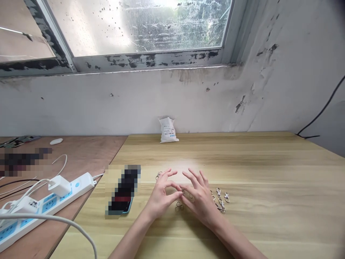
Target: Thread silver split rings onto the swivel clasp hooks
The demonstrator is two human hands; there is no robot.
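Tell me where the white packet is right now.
In the head view, the packet is just left of centre, at the light table's back edge near the wall, beyond the left hand and right hand.

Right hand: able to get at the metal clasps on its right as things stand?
Looks like yes. The metal clasps lie close beside the right hand, with no obstacle visible between. But its fingertips seem occupied at a small metal piece with the left hand.
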